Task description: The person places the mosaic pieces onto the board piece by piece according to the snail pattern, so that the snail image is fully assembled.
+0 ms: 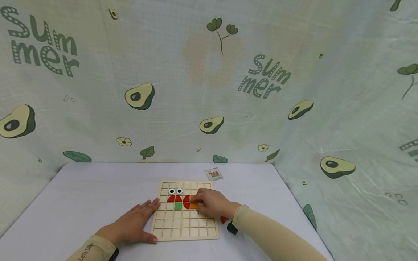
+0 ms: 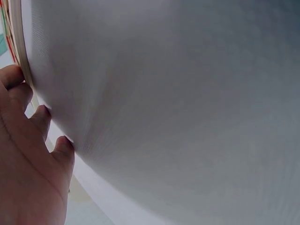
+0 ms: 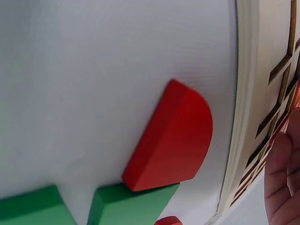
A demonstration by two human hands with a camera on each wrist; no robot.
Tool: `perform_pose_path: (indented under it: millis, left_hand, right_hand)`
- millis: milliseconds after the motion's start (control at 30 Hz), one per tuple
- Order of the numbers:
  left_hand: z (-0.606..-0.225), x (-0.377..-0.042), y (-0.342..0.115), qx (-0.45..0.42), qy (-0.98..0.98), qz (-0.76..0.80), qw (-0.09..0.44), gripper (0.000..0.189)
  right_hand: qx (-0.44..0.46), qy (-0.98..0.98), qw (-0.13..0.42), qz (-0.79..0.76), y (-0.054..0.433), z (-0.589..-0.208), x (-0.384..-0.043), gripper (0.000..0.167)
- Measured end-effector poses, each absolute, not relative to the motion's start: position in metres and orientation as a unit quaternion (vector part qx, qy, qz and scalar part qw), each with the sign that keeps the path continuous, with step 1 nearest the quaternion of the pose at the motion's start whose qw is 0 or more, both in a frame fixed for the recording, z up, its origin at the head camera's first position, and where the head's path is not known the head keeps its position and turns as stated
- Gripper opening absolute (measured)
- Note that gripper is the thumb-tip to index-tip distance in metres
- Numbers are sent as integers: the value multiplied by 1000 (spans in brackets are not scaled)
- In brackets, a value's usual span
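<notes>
A wooden grid board (image 1: 185, 232) lies on the white table. My left hand (image 1: 135, 223) rests along its left edge, fingers extended and thumb at the near corner; the left wrist view shows the fingertips against the board's side. Over the board, my right hand (image 1: 212, 203) pinches an orange piece (image 1: 193, 206) beside a red rounded pair (image 1: 186, 202). The hand partly covers the orange area. Farther left on the grid sit two eye pieces (image 1: 175, 191), red curved pieces (image 1: 174, 198) and a green square (image 1: 177, 205).
Right of the board, partly under my right forearm, lie a loose red curved block (image 3: 176, 140) and green blocks (image 3: 136, 204). A small picture card (image 1: 213, 174) lies behind the board. Printed cloth (image 1: 176, 127) hangs behind the table and along its right side.
</notes>
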State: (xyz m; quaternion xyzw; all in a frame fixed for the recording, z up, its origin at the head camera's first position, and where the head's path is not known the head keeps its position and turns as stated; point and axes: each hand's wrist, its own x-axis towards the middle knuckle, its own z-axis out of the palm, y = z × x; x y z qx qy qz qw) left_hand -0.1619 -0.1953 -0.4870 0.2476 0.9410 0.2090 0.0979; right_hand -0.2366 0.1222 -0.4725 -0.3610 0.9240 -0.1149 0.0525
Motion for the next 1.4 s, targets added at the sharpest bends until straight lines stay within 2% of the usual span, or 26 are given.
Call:
perform_pose_path:
  millis: [200,400,967,1400]
  left_hand:
    - [-488,-163,-196,246,942,208,97,121]
    - [-487,-162,-197,246,942,208,98,120]
    - [-495,-161,-199,232,944,210,107,123]
    - [-492,-163,-196,228,945,210,108,123]
  right_hand:
    - [-349,925,65,-137,129,-462,-235,31]
    - [-311,931,86,-167,156,-455,-239,29]
    - [-252,944,71,-201,239,-468,-232,28]
    - [-257,939,87,-210,254,-470,-230,32]
